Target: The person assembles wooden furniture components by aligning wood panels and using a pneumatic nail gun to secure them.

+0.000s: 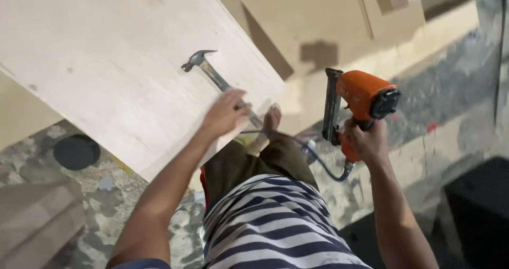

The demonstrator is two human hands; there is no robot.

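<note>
On the pale wooden board (106,62), near its lower right corner, lay a claw hammer (220,83), metal head pointing up and left, shaft running down toward the person. Left hand (225,112) was closed around the hammer's handle, fingers wrapped over it, the tool lying flat against the board. Right hand (366,142) was clamped on the grip of an orange nail gun (360,102), held off the board to the right, well apart from the hammer; its dark magazine stood roughly upright on the left side of the body. A blue hose (323,165) ran from the base of the gun's grip and curved back toward the person's knee. A bare foot (271,118) showed just beside the board's corner, touching or nearly touching its edge; could not tell which. Person wore a striped shirt (275,232) and olive trousers (249,163). Floor (106,195) below was mottled grey, with a dark round disc (77,151) lying at left under the board's edge.
</note>
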